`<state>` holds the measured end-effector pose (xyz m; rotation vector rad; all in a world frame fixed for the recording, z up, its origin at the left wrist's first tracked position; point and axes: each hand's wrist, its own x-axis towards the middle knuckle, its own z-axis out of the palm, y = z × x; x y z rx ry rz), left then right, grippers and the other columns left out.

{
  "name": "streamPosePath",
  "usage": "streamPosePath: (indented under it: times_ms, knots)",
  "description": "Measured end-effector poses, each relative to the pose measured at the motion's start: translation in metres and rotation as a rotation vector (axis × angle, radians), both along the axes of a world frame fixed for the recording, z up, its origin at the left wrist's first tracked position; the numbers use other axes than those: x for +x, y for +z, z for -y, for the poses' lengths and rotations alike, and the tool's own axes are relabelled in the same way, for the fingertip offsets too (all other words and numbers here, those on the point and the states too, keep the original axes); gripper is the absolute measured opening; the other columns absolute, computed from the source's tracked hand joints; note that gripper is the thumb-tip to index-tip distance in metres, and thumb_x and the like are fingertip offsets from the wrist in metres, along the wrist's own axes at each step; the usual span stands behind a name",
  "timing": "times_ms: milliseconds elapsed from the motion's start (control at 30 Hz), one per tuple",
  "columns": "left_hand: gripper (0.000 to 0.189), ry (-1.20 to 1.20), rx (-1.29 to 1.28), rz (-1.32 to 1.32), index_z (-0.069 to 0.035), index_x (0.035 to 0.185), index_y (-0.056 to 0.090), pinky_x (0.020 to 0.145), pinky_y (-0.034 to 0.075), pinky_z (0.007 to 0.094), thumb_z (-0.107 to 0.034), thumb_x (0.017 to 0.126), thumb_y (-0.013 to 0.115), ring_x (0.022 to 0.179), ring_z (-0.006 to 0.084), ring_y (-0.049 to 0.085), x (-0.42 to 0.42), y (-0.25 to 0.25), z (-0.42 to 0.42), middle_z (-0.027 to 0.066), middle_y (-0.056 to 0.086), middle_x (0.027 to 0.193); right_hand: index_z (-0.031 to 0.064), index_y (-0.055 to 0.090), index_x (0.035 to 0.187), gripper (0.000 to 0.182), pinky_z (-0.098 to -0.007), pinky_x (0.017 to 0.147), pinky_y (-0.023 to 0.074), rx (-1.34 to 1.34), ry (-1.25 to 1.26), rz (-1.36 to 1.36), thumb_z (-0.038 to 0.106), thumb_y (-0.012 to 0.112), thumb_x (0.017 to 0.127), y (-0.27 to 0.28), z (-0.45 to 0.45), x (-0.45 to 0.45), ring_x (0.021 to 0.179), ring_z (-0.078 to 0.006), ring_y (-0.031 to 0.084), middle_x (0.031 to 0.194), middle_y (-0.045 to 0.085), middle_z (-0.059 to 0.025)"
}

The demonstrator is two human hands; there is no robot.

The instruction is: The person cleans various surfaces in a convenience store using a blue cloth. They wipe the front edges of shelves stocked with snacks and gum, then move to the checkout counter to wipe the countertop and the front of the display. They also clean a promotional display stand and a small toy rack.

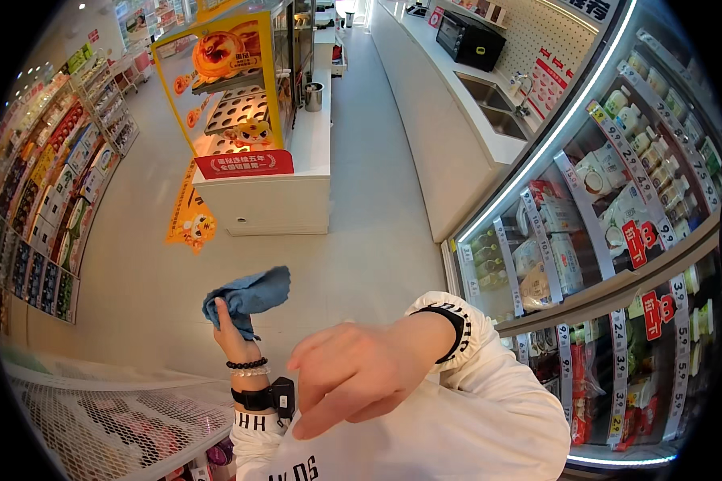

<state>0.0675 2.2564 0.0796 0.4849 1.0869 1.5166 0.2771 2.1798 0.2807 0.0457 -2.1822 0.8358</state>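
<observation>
My left hand (232, 330) is raised at the lower left of the head view, closed around a crumpled blue cloth (247, 297) with one end sticking out to the right. Beaded bracelets and a black strap with a small device circle that wrist. Nearer the camera, my right hand (361, 373) is held in front of my chest with its fingers curled downward. Its palm is turned away, so whether anything lies inside cannot be told. A black band sits at the cuff of the right sleeve.
A lit glass-door refrigerator (601, 282) stands on the right. Ahead is a heated egg-tart display case (235, 102) on a white cabinet (277, 204). Stocked shelves (54, 198) line the left, with a white mesh rack (126, 427) close by. A counter with a sink (499, 114) runs beyond.
</observation>
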Motion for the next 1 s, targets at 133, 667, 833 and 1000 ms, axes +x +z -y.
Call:
streamPosePath:
  times_ms: [133,667,833,1000]
  knots:
    - [0.038,-0.127,0.025,0.230,-0.005,0.110,0.055,0.070,0.046,0.0271,-0.039,0.094,0.049,0.084,0.0160,0.058,0.021,0.007,-0.070,0.0043,0.060,0.100,0.0038,0.060,0.108,0.031,-0.0390,0.080,0.0437,-0.104,-0.251,0.142,-0.004,0.052,0.079,-0.008,-0.091,0.062,0.078,-0.0236,0.059,0.089,0.062,-0.0071]
    - [0.061,0.163,0.354,-0.597,0.003,0.135,0.019,0.100,0.034,0.0385,-0.006,0.084,0.051,0.120,0.0289,0.039,0.019,0.031,-0.447,0.0202,0.036,0.130,0.0037,0.060,0.108,0.026,-0.0328,0.082,0.0454,0.096,-0.958,-0.004,-0.001,0.055,0.082,-0.019,-0.476,0.088,0.094,-0.0247,0.058,0.099,0.063,-0.0108]
    - [0.076,0.046,0.344,-0.869,0.007,0.141,0.004,0.112,0.004,0.0452,-0.037,0.094,0.044,0.138,0.0419,-0.004,0.015,0.072,-0.595,0.0307,-0.007,0.147,0.0020,0.056,0.115,0.027,-0.0351,0.093,0.0395,0.414,-1.348,-0.179,0.012,0.053,0.090,0.007,-0.618,0.091,0.111,-0.0281,0.051,0.117,0.057,-0.0132]
    - [0.081,0.243,0.495,-0.783,0.006,0.142,0.003,0.112,0.003,0.0433,-0.052,0.095,0.033,0.138,0.0393,-0.005,0.000,0.082,-0.726,0.0285,-0.008,0.148,0.0001,0.053,0.120,0.037,-0.0387,0.101,0.0333,0.487,-1.430,-0.082,0.026,0.046,0.095,0.020,-0.710,0.088,0.122,-0.0311,0.043,0.123,0.053,-0.0152]
